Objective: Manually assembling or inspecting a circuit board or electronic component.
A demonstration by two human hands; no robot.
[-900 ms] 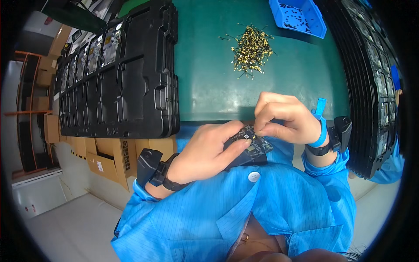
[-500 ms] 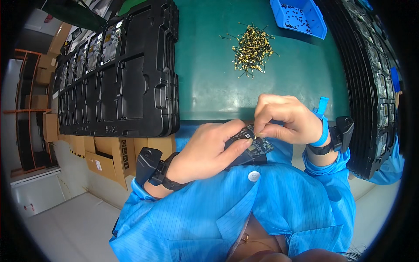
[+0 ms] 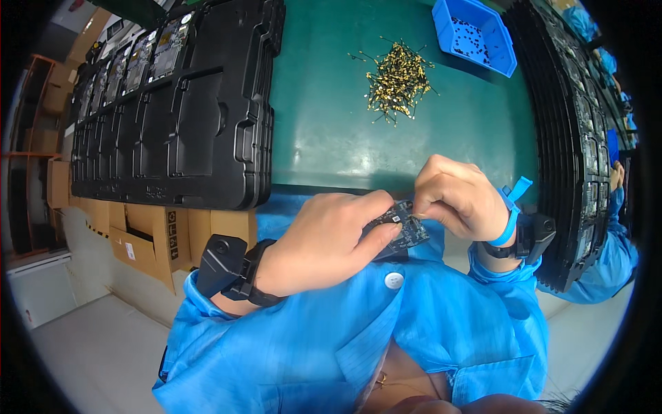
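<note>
A dark circuit board (image 3: 409, 234) with small parts on it is held in front of my chest, by the table's near edge. My left hand (image 3: 324, 238) grips its left side, thumb on top and fingers curled behind. Over the board's upper right part, my right hand (image 3: 460, 200) is closed in a pinch, thumb and forefinger together. Whatever sits between those fingertips is too small and hidden to make out. Farther off on the green mat lies a pile of short black cables with gold ends (image 3: 400, 79).
Black stacked trays (image 3: 200, 138) stand at the left, several boards in the upper one. More stacked trays (image 3: 562, 159) with boards line the right. A blue bin (image 3: 476, 38) at the back right holds small black pieces. Cardboard boxes (image 3: 148, 241) are at lower left. Another person's sleeve (image 3: 607, 269) shows far right.
The whole view has shifted slightly. My right hand's pinch has moved a little right and up from the board's middle to its upper right part. My left hand keeps its grip.
</note>
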